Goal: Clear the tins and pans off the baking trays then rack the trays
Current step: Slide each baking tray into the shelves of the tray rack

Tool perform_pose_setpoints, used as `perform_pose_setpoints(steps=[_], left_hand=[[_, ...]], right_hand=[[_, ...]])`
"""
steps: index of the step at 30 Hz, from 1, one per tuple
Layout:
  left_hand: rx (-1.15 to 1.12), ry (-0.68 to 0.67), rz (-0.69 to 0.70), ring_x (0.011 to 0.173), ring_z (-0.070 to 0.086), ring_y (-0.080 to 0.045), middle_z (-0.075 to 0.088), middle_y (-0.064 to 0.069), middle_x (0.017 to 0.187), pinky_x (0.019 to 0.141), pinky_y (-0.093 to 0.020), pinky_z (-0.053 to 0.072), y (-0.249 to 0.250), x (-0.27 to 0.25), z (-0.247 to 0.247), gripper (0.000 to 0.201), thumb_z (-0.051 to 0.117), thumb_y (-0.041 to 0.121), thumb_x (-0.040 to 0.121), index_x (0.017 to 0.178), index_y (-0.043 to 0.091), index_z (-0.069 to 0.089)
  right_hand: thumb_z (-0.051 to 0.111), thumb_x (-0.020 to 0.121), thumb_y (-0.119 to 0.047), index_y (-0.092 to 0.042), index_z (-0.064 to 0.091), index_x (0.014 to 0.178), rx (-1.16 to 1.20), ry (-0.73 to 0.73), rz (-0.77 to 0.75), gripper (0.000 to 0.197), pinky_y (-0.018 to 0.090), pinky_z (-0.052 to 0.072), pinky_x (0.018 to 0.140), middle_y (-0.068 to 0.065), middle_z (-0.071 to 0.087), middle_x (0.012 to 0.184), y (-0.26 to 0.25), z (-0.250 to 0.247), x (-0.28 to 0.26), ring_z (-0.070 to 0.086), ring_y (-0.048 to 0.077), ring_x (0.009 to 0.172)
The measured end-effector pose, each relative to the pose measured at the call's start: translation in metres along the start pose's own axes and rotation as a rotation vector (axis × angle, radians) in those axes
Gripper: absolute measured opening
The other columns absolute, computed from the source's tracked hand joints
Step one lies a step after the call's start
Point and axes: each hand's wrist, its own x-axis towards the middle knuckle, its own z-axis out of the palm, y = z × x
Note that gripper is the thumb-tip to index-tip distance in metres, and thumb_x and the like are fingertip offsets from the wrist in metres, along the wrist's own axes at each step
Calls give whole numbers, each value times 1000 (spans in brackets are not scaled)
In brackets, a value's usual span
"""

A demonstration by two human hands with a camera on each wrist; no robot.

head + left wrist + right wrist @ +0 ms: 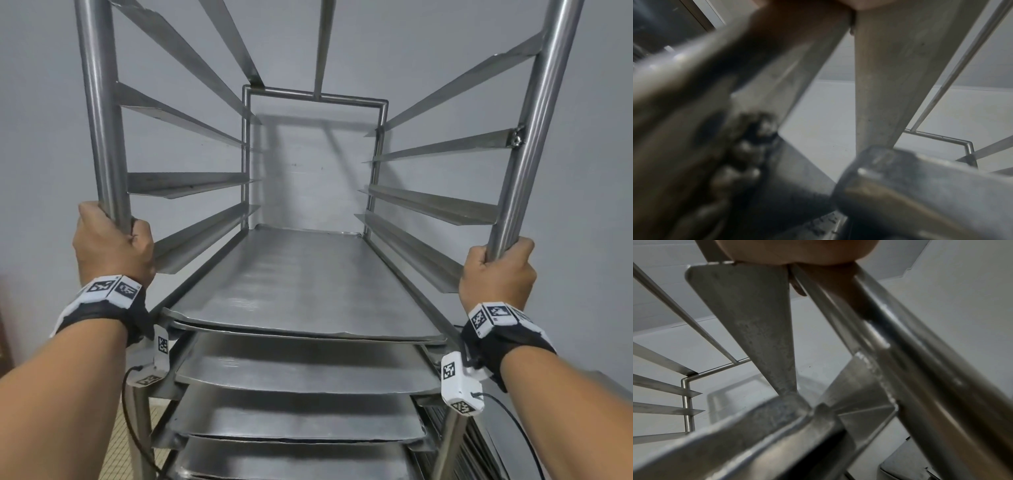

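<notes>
Head view looks into a steel rack standing against a grey wall. The left hand is wrapped around the near left post, fingers curled behind the tube, and the right hand grips the near right post the same way. Four trays sit in the rack between the two hands, one above another on neighbouring runners, the top one lying flat and reaching to the far frame; each lower tray shows only its near edge, and no tin or pan shows on them. Angled runners above the top tray on both sides carry nothing. Both wrists wear black bands with white marker blocks. Left wrist view is blurred and close: the post runs across the left, a runner rises beside it, and skin shows at the top edge. Right wrist view shows the palm at the top pressed on the post, with runners fanning out to the left.
</notes>
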Motion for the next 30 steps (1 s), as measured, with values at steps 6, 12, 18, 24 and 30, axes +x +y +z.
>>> perform_pose_setpoints(steps=[6, 12, 18, 24, 30], left_hand=[[-17, -35, 2, 80, 42, -28, 53, -26, 102, 70, -36, 34, -5, 12, 52, 27, 50, 15, 90, 110, -2, 45], [-26, -42, 5, 80, 43, -30, 52, -23, 99, 69, -37, 35, -12, 21, 103, 25, 50, 16, 90, 107, -1, 44], [-41, -74, -5, 82, 47, -32, 52, -21, 100, 71, -40, 39, -16, 29, 146, 27, 51, 18, 91, 109, 0, 44], [-30, -63, -12, 83, 48, -33, 55, -24, 103, 73, -41, 42, -18, 28, 158, 27, 50, 20, 89, 109, 1, 44], [-29, -71, -24, 82, 46, -31, 54, -24, 102, 71, -39, 39, -12, 26, 154, 26, 50, 17, 90, 108, 0, 44]], right_hand=[[48, 92, -17, -1, 43, 104, -22, 10, 15, 20, 36, 42, 56, 17, 51, 75, 17, 44, 19, 53, 37, 64], [48, 92, -16, -1, 43, 105, -24, 14, 16, 21, 35, 40, 56, 16, 51, 74, 35, 84, 37, 52, 35, 62], [49, 93, -17, -1, 43, 106, -38, 6, 33, 21, 36, 44, 56, 17, 51, 76, 47, 115, 52, 54, 36, 62], [47, 92, -18, 0, 44, 107, -63, 20, 57, 23, 38, 44, 57, 15, 50, 76, 55, 120, 59, 51, 35, 63], [47, 93, -16, 1, 44, 105, -34, 7, 52, 22, 35, 38, 58, 16, 50, 75, 50, 117, 62, 48, 34, 63]])
